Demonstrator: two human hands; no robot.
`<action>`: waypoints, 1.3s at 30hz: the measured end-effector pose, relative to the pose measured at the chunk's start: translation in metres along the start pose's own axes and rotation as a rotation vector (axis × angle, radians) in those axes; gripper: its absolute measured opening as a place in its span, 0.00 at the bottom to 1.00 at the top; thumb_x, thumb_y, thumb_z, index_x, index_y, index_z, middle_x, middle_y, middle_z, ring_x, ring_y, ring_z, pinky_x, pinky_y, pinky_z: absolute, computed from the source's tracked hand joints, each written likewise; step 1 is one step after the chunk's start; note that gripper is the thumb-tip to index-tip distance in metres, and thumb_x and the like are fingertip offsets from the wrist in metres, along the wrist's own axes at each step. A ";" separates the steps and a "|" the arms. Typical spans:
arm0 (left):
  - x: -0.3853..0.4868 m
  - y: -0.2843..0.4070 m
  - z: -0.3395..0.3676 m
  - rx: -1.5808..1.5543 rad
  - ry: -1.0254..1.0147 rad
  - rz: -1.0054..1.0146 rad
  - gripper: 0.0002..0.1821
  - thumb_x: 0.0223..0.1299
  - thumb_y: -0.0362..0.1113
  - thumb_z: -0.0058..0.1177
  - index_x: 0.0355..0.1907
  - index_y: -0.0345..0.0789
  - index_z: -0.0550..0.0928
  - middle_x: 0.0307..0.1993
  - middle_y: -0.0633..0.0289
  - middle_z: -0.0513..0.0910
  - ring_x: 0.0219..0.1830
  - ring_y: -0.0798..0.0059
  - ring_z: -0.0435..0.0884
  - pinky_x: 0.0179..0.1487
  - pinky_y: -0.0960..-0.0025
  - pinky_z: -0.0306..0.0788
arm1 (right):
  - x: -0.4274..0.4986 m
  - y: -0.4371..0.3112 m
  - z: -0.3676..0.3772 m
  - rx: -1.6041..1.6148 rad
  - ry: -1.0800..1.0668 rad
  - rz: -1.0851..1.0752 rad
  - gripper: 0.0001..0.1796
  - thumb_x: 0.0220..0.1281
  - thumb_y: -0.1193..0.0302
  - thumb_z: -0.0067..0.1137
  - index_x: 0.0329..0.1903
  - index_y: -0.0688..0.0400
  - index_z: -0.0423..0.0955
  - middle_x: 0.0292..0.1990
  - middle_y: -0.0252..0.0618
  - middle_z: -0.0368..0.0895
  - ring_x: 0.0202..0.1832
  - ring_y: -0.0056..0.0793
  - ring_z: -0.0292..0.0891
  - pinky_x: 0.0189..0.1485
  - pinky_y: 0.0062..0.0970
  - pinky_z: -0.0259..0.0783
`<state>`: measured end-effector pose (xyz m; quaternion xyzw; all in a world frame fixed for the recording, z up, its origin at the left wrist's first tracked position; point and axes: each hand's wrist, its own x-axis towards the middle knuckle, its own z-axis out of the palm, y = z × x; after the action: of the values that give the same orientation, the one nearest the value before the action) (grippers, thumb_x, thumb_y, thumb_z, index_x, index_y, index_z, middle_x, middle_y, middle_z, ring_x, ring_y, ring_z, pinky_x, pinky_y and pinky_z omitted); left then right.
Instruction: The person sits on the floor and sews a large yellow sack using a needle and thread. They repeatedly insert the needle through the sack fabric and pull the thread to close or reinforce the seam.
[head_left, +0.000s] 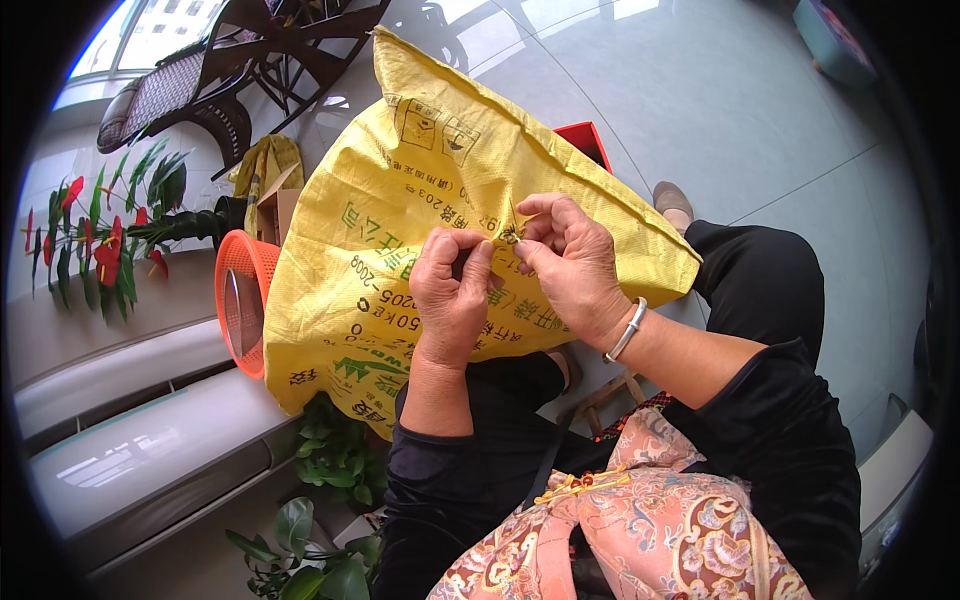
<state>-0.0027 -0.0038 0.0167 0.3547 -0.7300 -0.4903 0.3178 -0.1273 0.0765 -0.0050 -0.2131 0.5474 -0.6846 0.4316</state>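
Observation:
A large yellow woven plastic sack (322, 202), printed with green and black writing, is spread across my lap. Near its middle, a small dark knotted tuft (510, 235) sticks up from a pinched fold. From the left, my left hand (454, 292) pinches the sack beside this tuft between thumb and bent forefinger. My right hand (566, 262), with a silver bangle (628, 330) on the wrist, grips the tuft from the other side with its thumb and fingertips. Whether a separate thread runs between the fingers is too small to tell.
An orange plastic basket (264, 262) holding a round metal piece (244, 311) touches the sack's left side. Beyond stand a red-flowered potted plant (109, 247), a cardboard box (279, 206) and a wicker chair (161, 101). A red box (586, 142) shows behind the sack.

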 end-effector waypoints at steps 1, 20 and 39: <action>0.000 0.000 0.000 0.001 0.000 0.006 0.03 0.65 0.20 0.57 0.36 0.28 0.79 0.33 0.64 0.75 0.25 0.84 0.77 0.27 0.80 0.77 | 0.002 0.000 -0.001 -0.024 -0.019 0.017 0.14 0.61 0.84 0.58 0.49 0.61 0.75 0.29 0.30 0.77 0.29 0.15 0.74 0.34 0.20 0.73; 0.000 0.002 -0.002 0.042 -0.059 0.034 0.03 0.68 0.21 0.55 0.37 0.29 0.79 0.35 0.65 0.76 0.25 0.83 0.79 0.30 0.81 0.75 | 0.047 -0.024 -0.020 -0.316 -0.313 0.114 0.15 0.58 0.63 0.66 0.31 0.65 0.79 0.26 0.41 0.82 0.30 0.25 0.78 0.35 0.30 0.74; -0.001 0.003 -0.006 0.008 -0.013 0.000 0.03 0.66 0.20 0.57 0.36 0.29 0.80 0.33 0.65 0.76 0.25 0.83 0.79 0.28 0.80 0.75 | 0.062 -0.069 -0.069 0.522 -0.095 0.088 0.10 0.79 0.69 0.47 0.44 0.64 0.73 0.43 0.48 0.84 0.44 0.36 0.86 0.40 0.26 0.87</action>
<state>0.0018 -0.0046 0.0212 0.3528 -0.7341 -0.4896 0.3115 -0.2377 0.0665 0.0267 -0.1023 0.3400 -0.7726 0.5264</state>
